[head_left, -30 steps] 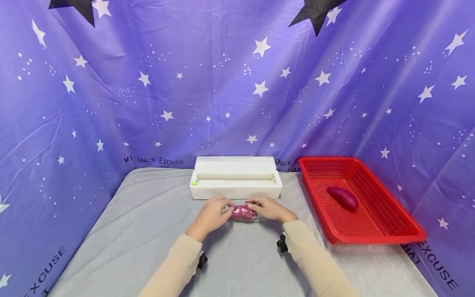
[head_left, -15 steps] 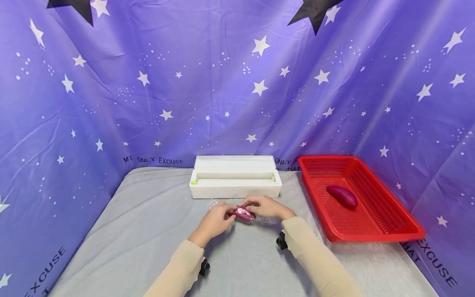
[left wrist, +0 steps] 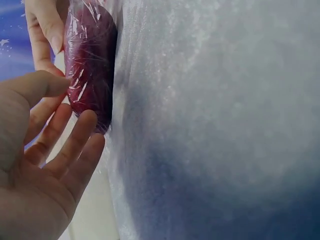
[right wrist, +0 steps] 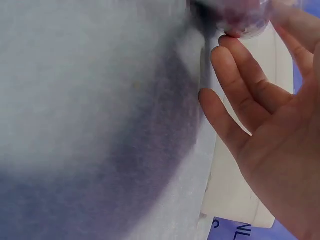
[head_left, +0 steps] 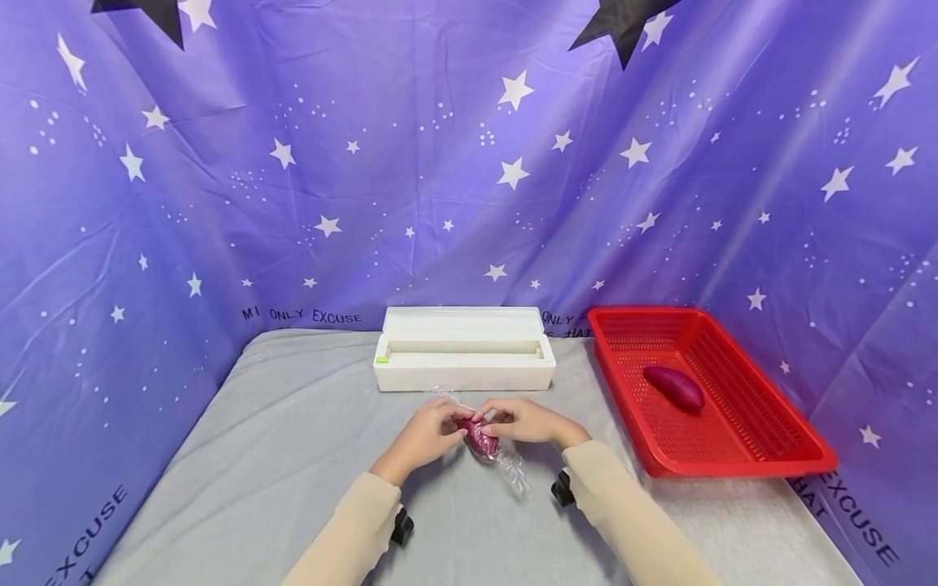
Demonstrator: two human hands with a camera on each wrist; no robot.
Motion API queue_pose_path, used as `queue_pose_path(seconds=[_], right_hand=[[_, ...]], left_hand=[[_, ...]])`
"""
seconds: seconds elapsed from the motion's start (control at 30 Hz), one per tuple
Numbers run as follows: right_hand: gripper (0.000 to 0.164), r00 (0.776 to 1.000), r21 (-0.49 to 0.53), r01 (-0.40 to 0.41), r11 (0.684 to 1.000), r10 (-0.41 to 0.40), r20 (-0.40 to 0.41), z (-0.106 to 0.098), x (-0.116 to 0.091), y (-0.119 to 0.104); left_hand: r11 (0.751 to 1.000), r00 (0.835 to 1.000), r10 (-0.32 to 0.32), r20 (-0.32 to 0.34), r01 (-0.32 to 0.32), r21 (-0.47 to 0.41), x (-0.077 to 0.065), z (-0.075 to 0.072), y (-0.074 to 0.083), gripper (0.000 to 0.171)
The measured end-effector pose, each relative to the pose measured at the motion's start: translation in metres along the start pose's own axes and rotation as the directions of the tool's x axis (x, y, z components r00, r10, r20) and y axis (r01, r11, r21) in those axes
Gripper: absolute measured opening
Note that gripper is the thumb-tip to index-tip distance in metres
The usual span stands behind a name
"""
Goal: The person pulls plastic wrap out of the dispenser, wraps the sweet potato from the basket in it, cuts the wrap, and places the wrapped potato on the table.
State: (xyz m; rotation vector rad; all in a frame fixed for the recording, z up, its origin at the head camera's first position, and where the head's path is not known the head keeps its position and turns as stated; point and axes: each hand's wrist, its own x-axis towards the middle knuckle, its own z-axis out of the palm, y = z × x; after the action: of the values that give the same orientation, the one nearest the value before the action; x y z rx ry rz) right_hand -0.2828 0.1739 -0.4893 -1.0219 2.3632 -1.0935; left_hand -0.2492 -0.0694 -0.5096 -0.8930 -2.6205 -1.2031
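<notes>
A purple sweet potato (head_left: 481,440) wrapped in clear cling film (head_left: 512,472) lies aslant on the cloth between both hands. One loose tail of film points toward the near right, another toward the far left. My left hand (head_left: 428,435) holds its far-left end between thumb and fingers; in the left wrist view the thumb rests against the wrapped sweet potato (left wrist: 90,65). From the right, my right hand (head_left: 529,422) pinches its upper side with thumb and forefinger. The right wrist view shows the other fingers (right wrist: 235,75) spread below the wrapped end (right wrist: 245,17).
Behind the hands stands a long white box (head_left: 465,378), its lid (head_left: 463,319) raised and a green tab at its left. A red plastic basket (head_left: 740,470) on the right contains an unwrapped purple sweet potato (head_left: 674,388). Grey cloth (head_left: 293,456) covers the table; a starry purple curtain (head_left: 410,163) surrounds it.
The wrapped sweet potato has turned from lying crosswise to slanting, its right end swinging toward the person. The film tails now show plainly at both ends. Both hands have shifted slightly with it.
</notes>
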Motion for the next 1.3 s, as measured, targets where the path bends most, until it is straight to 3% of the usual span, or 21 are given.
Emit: queue_pose_path(seconds=[0.17,0.3,0.4,0.6,0.77,0.9,1.03,1.2,1.3], right_hand=[[0.028,0.999,0.010,0.041,0.999,-0.042,0.020,0.003,-0.007,0.001],[0.031,0.999,0.030,0.008,1.000,-0.009,0.043,0.006,-0.013,0.002],[0.033,0.998,0.055,-0.008,0.998,0.005,0.066,0.007,-0.017,0.003],[0.034,0.997,0.101,-0.010,0.995,0.002,0.077,0.007,-0.019,0.004],[0.033,0.997,0.112,-0.010,0.994,0.002,0.075,0.008,-0.020,0.005],[0.033,0.998,0.101,-0.020,0.995,0.014,0.065,0.008,-0.021,0.005],[0.033,0.998,0.105,-0.037,0.994,0.031,0.060,0.008,-0.021,0.004],[0.033,0.997,0.107,-0.051,0.993,0.045,0.059,0.010,-0.021,0.002],[0.033,0.998,0.101,-0.051,0.994,0.046,0.053,0.010,-0.022,0.002]], left_hand=[[0.994,0.999,-0.016,0.038,0.020,-0.104,0.002,0.002,-0.001,0.024],[0.984,0.997,-0.057,0.052,0.065,-0.168,0.002,0.004,-0.004,0.021],[0.981,0.997,-0.046,0.060,0.056,-0.184,0.001,0.006,-0.005,0.017],[0.996,0.993,0.092,0.077,-0.091,-0.021,-0.003,0.004,-0.002,0.020],[0.977,0.967,0.165,0.194,-0.188,0.104,-0.008,0.000,0.005,0.030],[0.962,0.945,0.183,0.269,-0.229,0.150,-0.011,0.001,0.014,0.040],[0.943,0.933,0.199,0.301,-0.265,0.199,-0.013,0.005,0.020,0.045],[0.919,0.916,0.276,0.290,-0.340,0.198,-0.015,0.009,0.024,0.044],[0.916,0.914,0.310,0.261,-0.361,0.177,-0.016,0.011,0.023,0.033]])
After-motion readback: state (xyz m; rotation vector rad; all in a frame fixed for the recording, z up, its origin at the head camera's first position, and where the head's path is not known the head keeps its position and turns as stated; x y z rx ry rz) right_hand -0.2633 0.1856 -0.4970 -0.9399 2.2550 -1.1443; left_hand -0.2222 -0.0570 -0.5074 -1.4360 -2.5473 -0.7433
